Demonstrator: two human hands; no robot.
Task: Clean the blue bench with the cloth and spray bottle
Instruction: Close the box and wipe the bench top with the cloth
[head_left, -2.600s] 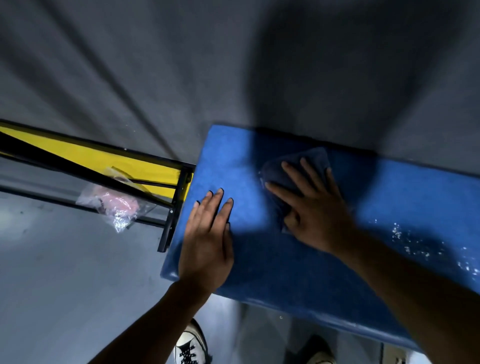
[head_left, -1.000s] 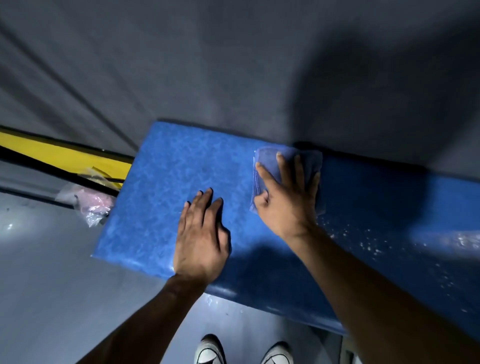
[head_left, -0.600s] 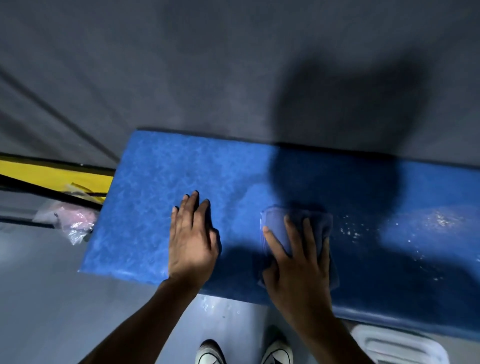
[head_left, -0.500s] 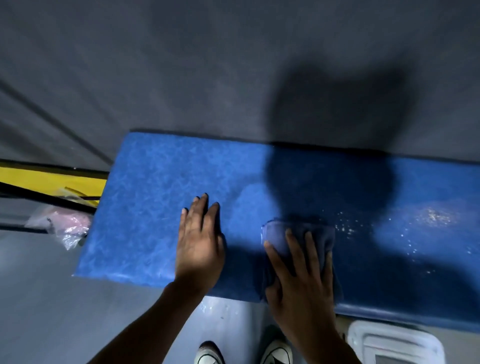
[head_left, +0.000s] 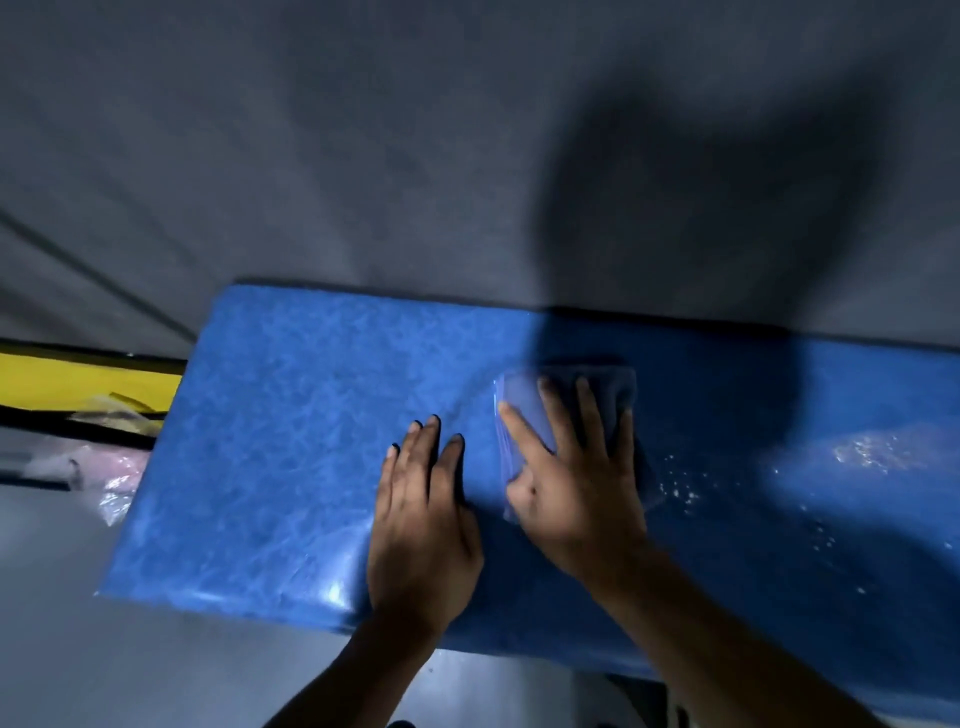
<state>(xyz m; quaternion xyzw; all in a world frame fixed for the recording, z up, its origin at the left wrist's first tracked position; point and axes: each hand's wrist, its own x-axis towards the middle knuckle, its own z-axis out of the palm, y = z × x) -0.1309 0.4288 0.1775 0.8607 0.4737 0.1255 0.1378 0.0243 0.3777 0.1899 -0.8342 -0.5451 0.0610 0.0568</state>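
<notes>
The blue bench (head_left: 291, 431) runs across the middle of the view, its left end lit and its right part in shadow. A folded blue cloth (head_left: 613, 387) lies on the bench top near the middle. My right hand (head_left: 571, 478) presses flat on the cloth with fingers spread and straight. My left hand (head_left: 423, 525) rests flat on the bare bench just left of it, fingers together. Wet droplets (head_left: 680, 483) glisten on the bench right of the cloth. No spray bottle is in view.
A grey wall rises behind the bench. At the far left a yellow and black frame (head_left: 78, 384) stands beside the bench end, with a crumpled clear plastic bag (head_left: 104, 467) holding something pink. Grey floor lies below the bench's front edge.
My right hand has pushed the cloth away from the front edge toward the back of the bench. My left hand has stayed flat in about the same spot.
</notes>
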